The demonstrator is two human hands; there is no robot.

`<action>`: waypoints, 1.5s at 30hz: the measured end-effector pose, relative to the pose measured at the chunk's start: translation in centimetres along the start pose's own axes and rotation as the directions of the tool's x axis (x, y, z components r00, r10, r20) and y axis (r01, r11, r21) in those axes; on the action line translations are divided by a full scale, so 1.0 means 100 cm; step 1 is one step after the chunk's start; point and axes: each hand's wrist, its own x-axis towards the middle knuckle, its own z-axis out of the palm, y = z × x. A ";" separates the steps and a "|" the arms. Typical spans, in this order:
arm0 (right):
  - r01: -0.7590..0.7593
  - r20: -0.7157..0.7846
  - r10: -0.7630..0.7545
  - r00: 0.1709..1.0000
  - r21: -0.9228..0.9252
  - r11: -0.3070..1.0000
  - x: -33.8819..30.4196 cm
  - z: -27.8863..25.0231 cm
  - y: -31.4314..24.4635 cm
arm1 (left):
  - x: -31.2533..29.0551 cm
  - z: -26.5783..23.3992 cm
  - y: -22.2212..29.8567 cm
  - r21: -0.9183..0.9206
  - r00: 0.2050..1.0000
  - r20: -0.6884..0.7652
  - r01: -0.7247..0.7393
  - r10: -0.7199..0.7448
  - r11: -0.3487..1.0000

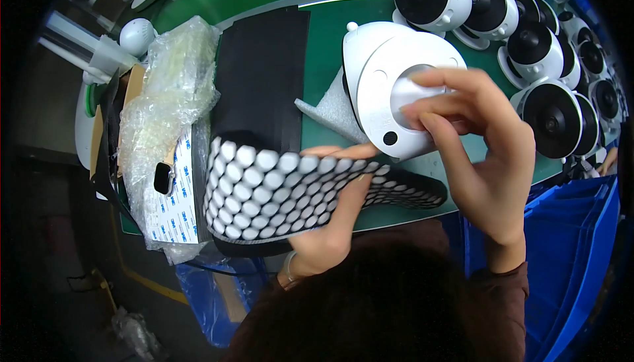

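My left hand (337, 220) holds up a curled black sheet (277, 187) covered with several round white adhesive pads. My right hand (475, 137) presses its fingertips on the round grey underside of a white dome-shaped camera (380, 78) that lies tipped on the green table (323, 38). The thumb and fingers pinch at the recess in the base; whether a pad is under them is hidden. A piece of grey foam (327, 111) lies under the camera's left side.
A row of several white cameras with black faces (528, 51) lines the far right of the table. A flat black sheet (261, 78) lies left of the camera. Crumpled bubble wrap (168, 91) and a paper-backed sheet stack (173, 203) sit at the left edge. A blue bin (574, 250) stands at my right.
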 end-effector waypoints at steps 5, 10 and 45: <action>0.214 0.198 -0.170 0.965 -0.234 0.948 -0.018 -0.019 -0.010 | -0.003 -0.022 0.021 -0.023 0.978 0.079 0.194 -0.192 0.981; 0.196 0.257 -0.148 0.955 -0.173 0.965 -0.030 -0.025 -0.002 | -0.010 -0.018 0.024 0.013 0.885 0.142 0.446 -0.443 0.895; 0.215 0.143 -0.185 0.972 -0.236 0.948 -0.034 -0.029 0.008 | -0.014 0.051 -0.017 0.100 0.995 -0.090 -0.043 0.052 0.994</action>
